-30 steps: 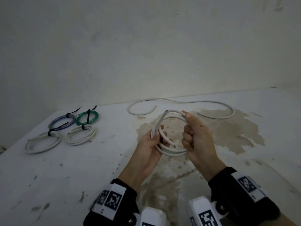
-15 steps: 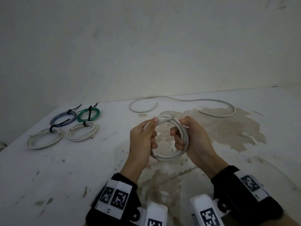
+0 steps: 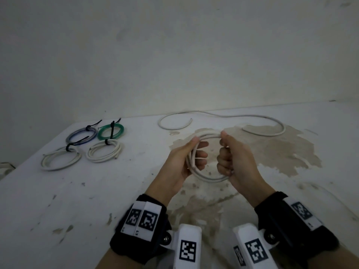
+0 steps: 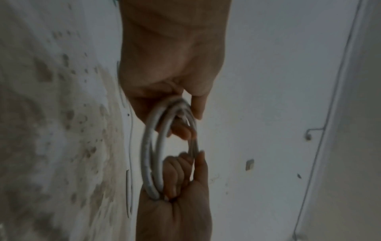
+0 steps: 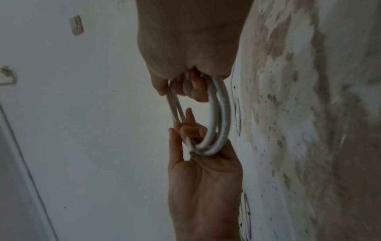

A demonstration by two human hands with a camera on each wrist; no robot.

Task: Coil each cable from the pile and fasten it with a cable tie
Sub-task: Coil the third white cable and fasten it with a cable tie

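Observation:
A white cable coil (image 3: 208, 178) of a few loops hangs in the air above the table, held between both hands. My left hand (image 3: 198, 150) grips its left side, thumb on top and fingers curled through the ring. My right hand (image 3: 225, 148) grips the right side the same way. The two thumbs nearly meet at the top of the coil. The left wrist view shows the coil (image 4: 147, 154) edge-on between the left hand (image 4: 185, 117) and the right hand (image 4: 185, 171). In the right wrist view the coil (image 5: 223, 114) spans the right hand (image 5: 185, 88) and the left hand (image 5: 185, 133).
One loose white cable (image 3: 223, 115) snakes along the back of the white, stained table (image 3: 77, 200). At the back left lie several coils fastened with black ties: a blue-grey one (image 3: 81, 135), a green one (image 3: 110, 131) and two white ones (image 3: 61, 159) (image 3: 104, 154). A wall stands close behind.
The cable's free end, which stuck up a second ago, now lies in with the loops. My left hand has shifted from under the coil to its left side, and both thumbs have come together on top.

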